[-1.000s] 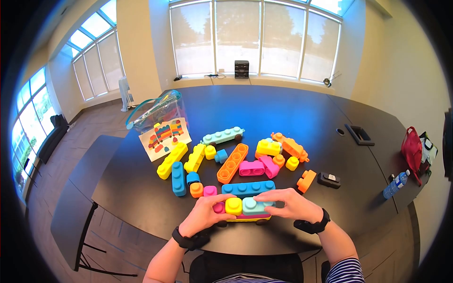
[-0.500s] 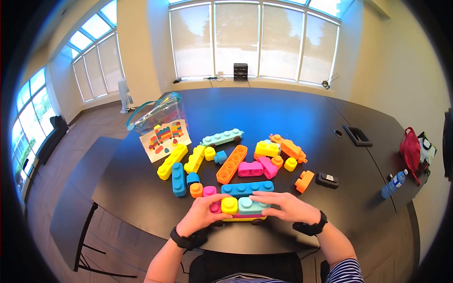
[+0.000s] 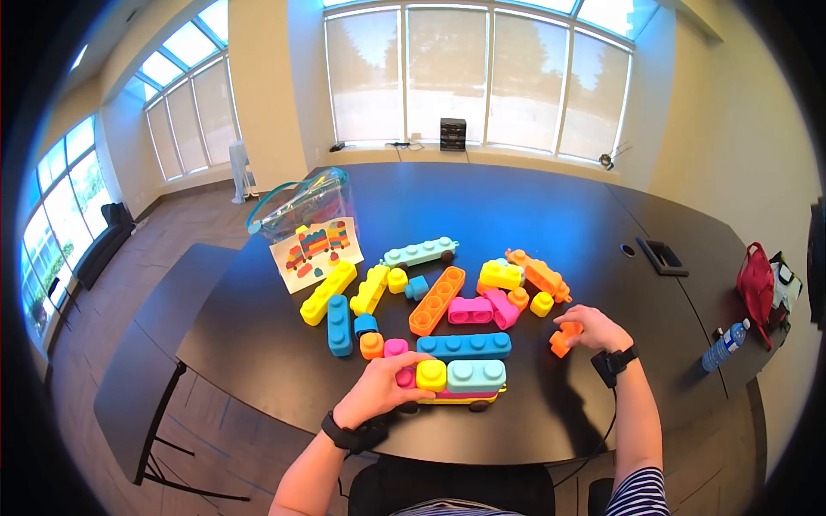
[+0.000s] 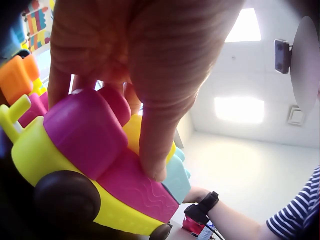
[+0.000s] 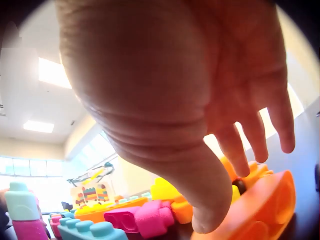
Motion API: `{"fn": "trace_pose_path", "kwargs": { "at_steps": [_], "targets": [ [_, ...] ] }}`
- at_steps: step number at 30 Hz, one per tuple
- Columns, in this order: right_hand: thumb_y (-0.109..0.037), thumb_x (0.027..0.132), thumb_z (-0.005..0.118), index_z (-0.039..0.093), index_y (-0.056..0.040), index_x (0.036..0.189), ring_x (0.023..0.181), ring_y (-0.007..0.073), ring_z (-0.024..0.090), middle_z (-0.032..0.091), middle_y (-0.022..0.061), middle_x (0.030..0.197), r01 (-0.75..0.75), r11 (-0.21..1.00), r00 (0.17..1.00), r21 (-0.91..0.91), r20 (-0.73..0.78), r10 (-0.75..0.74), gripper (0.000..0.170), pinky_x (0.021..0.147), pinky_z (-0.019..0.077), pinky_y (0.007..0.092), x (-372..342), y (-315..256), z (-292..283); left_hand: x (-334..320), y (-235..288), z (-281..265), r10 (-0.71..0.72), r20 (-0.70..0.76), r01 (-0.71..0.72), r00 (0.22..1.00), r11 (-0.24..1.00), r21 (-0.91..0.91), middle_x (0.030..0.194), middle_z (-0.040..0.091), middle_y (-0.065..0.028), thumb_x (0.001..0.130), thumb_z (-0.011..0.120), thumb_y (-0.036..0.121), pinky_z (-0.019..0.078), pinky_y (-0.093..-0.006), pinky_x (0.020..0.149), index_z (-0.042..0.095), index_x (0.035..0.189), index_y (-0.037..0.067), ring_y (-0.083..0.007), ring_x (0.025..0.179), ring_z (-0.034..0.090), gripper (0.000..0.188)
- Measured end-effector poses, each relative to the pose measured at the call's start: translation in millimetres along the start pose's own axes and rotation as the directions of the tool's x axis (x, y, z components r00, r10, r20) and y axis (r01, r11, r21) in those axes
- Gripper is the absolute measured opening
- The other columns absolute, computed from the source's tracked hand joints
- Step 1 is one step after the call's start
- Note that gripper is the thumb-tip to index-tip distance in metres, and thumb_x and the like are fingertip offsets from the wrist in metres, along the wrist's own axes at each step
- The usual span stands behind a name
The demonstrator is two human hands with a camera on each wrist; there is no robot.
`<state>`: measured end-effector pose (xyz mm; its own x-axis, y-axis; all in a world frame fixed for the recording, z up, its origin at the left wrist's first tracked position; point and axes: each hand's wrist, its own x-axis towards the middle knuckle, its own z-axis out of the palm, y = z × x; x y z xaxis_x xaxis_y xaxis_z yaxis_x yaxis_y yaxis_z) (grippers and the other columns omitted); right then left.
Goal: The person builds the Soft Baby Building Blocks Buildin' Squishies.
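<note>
right hand (image 3: 600, 329) now departed from the pale-blue plastic block (image 3: 476, 375), which sits unheld atop the yellow-based, wheeled plastic stack (image 3: 456, 402); its thumb and finger pinch an orange plastic block (image 3: 562, 341) at the stack's two o'clock. left hand (image 3: 377, 394) alone grips and likely steadies the stack. right wrist view alone: remaining fingertips apart; left wrist view: left thumb against magenta plastic.

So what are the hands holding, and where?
The left hand grips the wheeled block stack near its left end, thumb on the near side. The right hand seems to pinch the orange block by its right end.
</note>
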<state>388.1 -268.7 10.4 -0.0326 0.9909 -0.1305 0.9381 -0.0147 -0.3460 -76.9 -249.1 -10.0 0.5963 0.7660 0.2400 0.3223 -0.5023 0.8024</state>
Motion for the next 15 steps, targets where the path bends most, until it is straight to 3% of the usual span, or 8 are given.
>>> {"fn": "trace_pose_path", "kwargs": {
  "at_steps": [4, 7, 10, 13, 15],
  "targets": [
    [-0.028, 0.070, 0.097, 0.078, -0.0177, 0.125, 0.118, 0.0302, 0.060, 0.063, 0.0076, 0.122, -0.015, 0.980, 0.998, -0.200, -0.058, 0.004, 0.059, 0.104, 0.0524, 0.0419, -12.4, -13.6, -4.4, 0.8, -0.1, 0.9, -0.008, 0.004, 0.008, 1.000, 1.000, 0.009, 0.113, 0.074, -0.0076, 0.078, 0.096, 0.019, 0.0555, -0.0342, 0.097, 0.070, 0.130, 0.005, -0.0215, 0.105, 0.072, 0.060],
    [-0.035, 0.065, 0.099, 0.080, -0.0189, 0.119, 0.118, 0.0300, 0.059, 0.067, 0.0065, 0.118, -0.061, 0.925, 0.996, -0.374, 0.042, 0.083, 0.059, 0.101, 0.0529, 0.0414, -17.3, -23.4, -6.4, 1.6, 0.9, 1.7, -0.016, 0.008, 0.016, 1.000, 1.000, 0.011, 0.114, 0.075, -0.0077, 0.078, 0.096, 0.018, 0.0556, -0.0339, 0.098, 0.070, 0.131, 0.005, -0.0205, 0.106, 0.072, 0.060],
    [-0.037, 0.063, 0.099, 0.079, -0.0147, 0.108, 0.114, 0.0303, 0.062, 0.070, 0.0067, 0.110, -0.025, 0.924, 0.999, -0.382, 0.010, 0.031, 0.055, 0.098, 0.0539, 0.0426, -24.2, -18.2, -1.8, 1.8, 1.2, 3.0, -0.023, 0.016, 0.023, 1.000, 1.000, 0.003, 0.115, 0.075, -0.0076, 0.078, 0.096, 0.017, 0.0556, -0.0337, 0.098, 0.070, 0.131, 0.004, -0.0196, 0.106, 0.072, 0.061],
    [-0.036, 0.064, 0.098, 0.074, -0.0092, 0.102, 0.107, 0.0319, 0.066, 0.071, 0.0083, 0.103, 0.004, 0.961, 0.992, -0.276, -0.122, -0.039, 0.052, 0.094, 0.0547, 0.0459, -27.6, -19.3, 7.7, 2.6, -0.3, 4.1, -0.018, 0.021, 0.018, 1.000, 1.000, -0.007, 0.115, 0.076, -0.0077, 0.078, 0.096, 0.017, 0.0557, -0.0337, 0.098, 0.069, 0.132, 0.004, -0.0191, 0.106, 0.072, 0.062],
    [-0.030, 0.069, 0.095, 0.068, -0.0064, 0.106, 0.103, 0.0343, 0.068, 0.070, 0.0107, 0.106, 0.097, 0.986, 0.950, -0.135, -0.284, -0.133, 0.051, 0.091, 0.0555, 0.0460, -27.5, -29.2, 12.4, 3.2, -1.4, 6.6, -0.018, 0.022, 0.018, 1.000, 1.000, -0.023, 0.116, 0.076, -0.0079, 0.077, 0.096, 0.016, 0.0557, -0.0339, 0.098, 0.069, 0.132, 0.004, -0.0191, 0.107, 0.072, 0.062]
  ]
}}
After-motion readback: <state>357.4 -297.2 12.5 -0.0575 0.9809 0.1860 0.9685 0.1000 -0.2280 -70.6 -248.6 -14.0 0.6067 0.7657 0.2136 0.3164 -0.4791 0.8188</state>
